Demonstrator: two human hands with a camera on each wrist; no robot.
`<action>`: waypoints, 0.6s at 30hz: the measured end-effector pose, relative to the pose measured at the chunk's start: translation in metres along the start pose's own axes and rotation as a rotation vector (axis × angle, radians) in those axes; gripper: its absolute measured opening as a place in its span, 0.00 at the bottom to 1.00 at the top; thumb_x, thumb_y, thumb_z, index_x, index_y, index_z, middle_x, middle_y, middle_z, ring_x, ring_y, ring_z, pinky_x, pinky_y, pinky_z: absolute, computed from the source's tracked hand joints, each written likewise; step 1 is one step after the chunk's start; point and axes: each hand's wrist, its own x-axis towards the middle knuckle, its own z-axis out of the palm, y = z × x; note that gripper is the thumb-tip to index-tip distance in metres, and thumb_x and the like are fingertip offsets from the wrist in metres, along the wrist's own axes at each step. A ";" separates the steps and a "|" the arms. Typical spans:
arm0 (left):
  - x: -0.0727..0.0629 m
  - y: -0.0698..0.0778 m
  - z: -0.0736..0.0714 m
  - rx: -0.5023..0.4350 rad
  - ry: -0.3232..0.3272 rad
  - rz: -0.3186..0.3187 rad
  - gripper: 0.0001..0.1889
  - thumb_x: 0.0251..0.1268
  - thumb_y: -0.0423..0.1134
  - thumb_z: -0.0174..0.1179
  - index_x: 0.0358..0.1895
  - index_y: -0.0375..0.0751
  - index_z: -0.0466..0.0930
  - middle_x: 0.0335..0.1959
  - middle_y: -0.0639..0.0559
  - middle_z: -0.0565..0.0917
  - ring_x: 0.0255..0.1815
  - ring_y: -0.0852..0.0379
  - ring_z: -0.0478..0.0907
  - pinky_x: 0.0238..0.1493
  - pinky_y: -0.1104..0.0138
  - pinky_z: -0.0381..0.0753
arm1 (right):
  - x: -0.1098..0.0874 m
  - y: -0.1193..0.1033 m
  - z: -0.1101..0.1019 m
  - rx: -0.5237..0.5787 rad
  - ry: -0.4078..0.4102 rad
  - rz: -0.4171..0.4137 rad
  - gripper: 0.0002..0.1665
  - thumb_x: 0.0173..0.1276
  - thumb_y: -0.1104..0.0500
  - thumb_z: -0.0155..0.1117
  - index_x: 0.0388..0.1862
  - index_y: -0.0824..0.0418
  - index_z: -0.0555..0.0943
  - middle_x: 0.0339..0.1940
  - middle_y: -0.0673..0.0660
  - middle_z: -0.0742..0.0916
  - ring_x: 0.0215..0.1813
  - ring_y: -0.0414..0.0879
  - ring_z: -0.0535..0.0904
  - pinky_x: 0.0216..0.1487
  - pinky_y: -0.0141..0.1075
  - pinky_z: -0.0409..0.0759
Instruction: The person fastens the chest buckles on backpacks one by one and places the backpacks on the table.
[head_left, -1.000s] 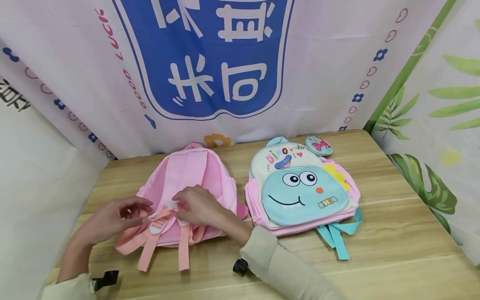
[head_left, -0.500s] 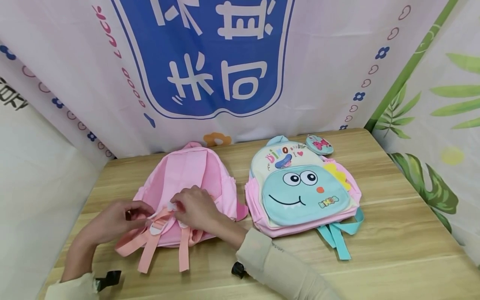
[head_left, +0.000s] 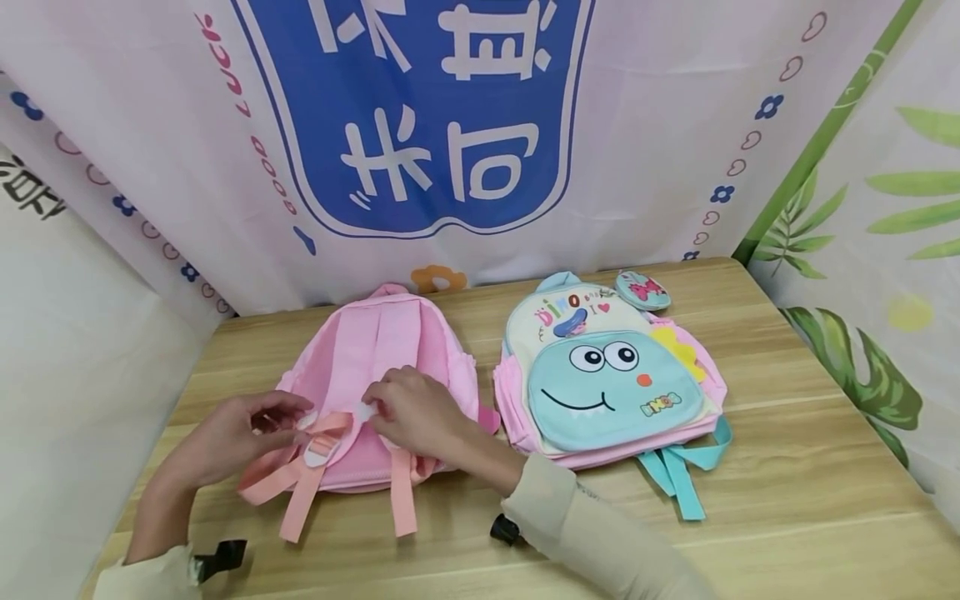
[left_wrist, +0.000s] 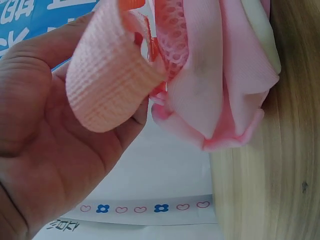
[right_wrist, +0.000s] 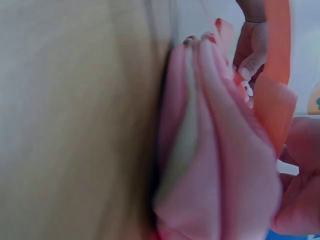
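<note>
A pink backpack (head_left: 375, 350) lies on the table with its shoulder straps facing up. At its left strap, my left hand (head_left: 243, 437) pinches a small white clip piece (head_left: 307, 420) between thumb and fingers. My right hand (head_left: 423, 417) pinches another small white piece (head_left: 364, 411) at the right strap; the two pieces are apart. A white strap adjuster (head_left: 320, 450) sits below the left hand, with peach webbing (head_left: 300, 504) hanging from it. In the left wrist view a loop of peach webbing (left_wrist: 107, 75) partly hides the left fingertips. The right fingertips' grip is partly hidden.
A second backpack (head_left: 615, 392), with a blue dinosaur face, lies close on the right, its teal straps (head_left: 678, 479) trailing forward. A small round pouch (head_left: 642, 290) rests at its top. A printed cloth (head_left: 637, 167) hangs behind the wooden table (head_left: 787, 467).
My right hand has moved right, drawing its white piece and the right strap away from the left one. The left hand stays near the left strap. The view shifts slightly.
</note>
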 end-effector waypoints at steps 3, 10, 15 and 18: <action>0.001 0.003 0.000 -0.002 0.022 -0.004 0.18 0.66 0.37 0.76 0.57 0.41 0.88 0.45 0.51 0.89 0.39 0.64 0.79 0.40 0.71 0.84 | -0.005 0.000 -0.011 -0.018 0.010 -0.020 0.14 0.73 0.55 0.73 0.56 0.51 0.91 0.46 0.47 0.89 0.46 0.39 0.79 0.45 0.24 0.77; 0.001 0.007 0.002 0.009 0.098 0.051 0.16 0.64 0.32 0.77 0.55 0.45 0.89 0.47 0.51 0.89 0.41 0.67 0.81 0.43 0.74 0.86 | -0.008 0.001 -0.036 -0.030 0.004 -0.042 0.15 0.73 0.57 0.73 0.57 0.52 0.91 0.50 0.49 0.88 0.46 0.38 0.79 0.44 0.23 0.78; 0.002 0.011 0.005 -0.005 0.153 0.078 0.16 0.64 0.31 0.77 0.53 0.47 0.89 0.46 0.52 0.89 0.41 0.67 0.83 0.42 0.74 0.86 | -0.006 0.006 -0.042 0.058 -0.038 -0.048 0.15 0.75 0.61 0.70 0.58 0.55 0.90 0.48 0.50 0.86 0.40 0.36 0.77 0.41 0.20 0.76; 0.004 0.015 0.010 -0.021 0.176 0.104 0.16 0.64 0.30 0.76 0.53 0.46 0.89 0.45 0.52 0.89 0.39 0.66 0.83 0.41 0.75 0.86 | -0.006 0.012 -0.036 0.154 -0.064 -0.033 0.15 0.75 0.63 0.68 0.57 0.57 0.91 0.48 0.50 0.86 0.41 0.36 0.76 0.41 0.19 0.74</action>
